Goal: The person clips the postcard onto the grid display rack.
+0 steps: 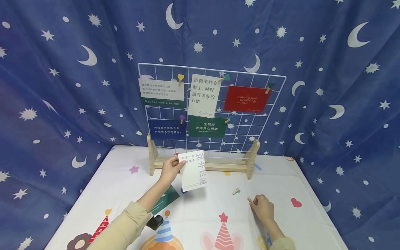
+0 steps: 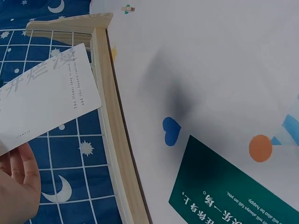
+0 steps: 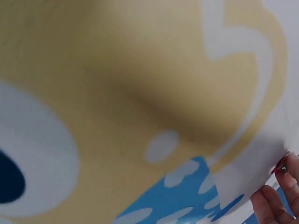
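My left hand [image 1: 170, 170] pinches a white card [image 1: 193, 175] by its left edge, in front of the wooden foot of a white wire grid rack [image 1: 226, 167]. Grey-blue characters run down the card's right side. Low over the table on the right, my right hand [image 1: 263, 207] holds a small wooden clothespin [image 1: 249, 200] between thumb and fingers; a red part of it shows in the right wrist view. Another clothespin [image 1: 236, 191], with a green end, lies on the table between the card and my right hand. A dark green card [image 1: 168, 199] lies partly hidden under my left forearm.
Clothespins with heart-shaped ends fix several cards to the grid, among them a red card [image 1: 247, 99], a blue card [image 1: 167, 129] and a tall white card [image 1: 203, 97]. A dark object [image 1: 155, 222] sits beside my left sleeve. Behind stands a starry blue curtain [image 1: 312, 41].
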Tool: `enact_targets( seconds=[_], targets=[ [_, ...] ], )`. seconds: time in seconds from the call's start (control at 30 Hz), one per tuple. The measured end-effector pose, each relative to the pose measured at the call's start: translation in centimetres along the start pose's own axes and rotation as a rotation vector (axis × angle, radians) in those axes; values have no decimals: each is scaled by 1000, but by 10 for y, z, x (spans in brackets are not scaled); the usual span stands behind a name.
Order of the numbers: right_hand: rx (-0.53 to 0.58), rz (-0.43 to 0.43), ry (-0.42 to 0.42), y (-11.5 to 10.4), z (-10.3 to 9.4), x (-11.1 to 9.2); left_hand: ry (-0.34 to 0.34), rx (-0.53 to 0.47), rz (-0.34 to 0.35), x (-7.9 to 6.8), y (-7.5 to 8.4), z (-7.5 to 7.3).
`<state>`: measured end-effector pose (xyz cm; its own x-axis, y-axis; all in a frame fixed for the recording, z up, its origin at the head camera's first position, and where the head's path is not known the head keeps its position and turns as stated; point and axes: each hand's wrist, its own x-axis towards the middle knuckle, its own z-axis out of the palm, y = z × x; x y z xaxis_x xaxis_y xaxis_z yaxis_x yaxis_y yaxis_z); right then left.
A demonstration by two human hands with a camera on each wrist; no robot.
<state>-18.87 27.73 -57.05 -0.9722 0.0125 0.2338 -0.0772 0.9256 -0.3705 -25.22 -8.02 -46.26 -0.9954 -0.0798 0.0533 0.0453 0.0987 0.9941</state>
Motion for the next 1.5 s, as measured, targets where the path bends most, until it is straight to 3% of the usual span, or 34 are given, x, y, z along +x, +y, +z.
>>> enact_targets(
  seconds=[0.27, 0.4, 0.87, 1.1, 1.37, 1.5],
  targets=[
    [-27, 42, -2, -3, -3, 10, -5, -13, 29, 4, 8, 4],
    [25, 61, 15, -3, -5, 16, -14, -7, 16, 6, 10, 4],
    [712, 272, -70, -36, -25, 41, -17, 2, 13, 10, 17, 9],
    [948, 303, -48, -52, -33, 42, -20, -15, 9, 8, 17, 12],
    [1389, 433, -265, -58, -42, 44, -29, -34, 14, 5, 15, 13],
    [1540, 465, -296, -56, -44, 43, -35, -35, 10, 4, 15, 14]
  ],
)
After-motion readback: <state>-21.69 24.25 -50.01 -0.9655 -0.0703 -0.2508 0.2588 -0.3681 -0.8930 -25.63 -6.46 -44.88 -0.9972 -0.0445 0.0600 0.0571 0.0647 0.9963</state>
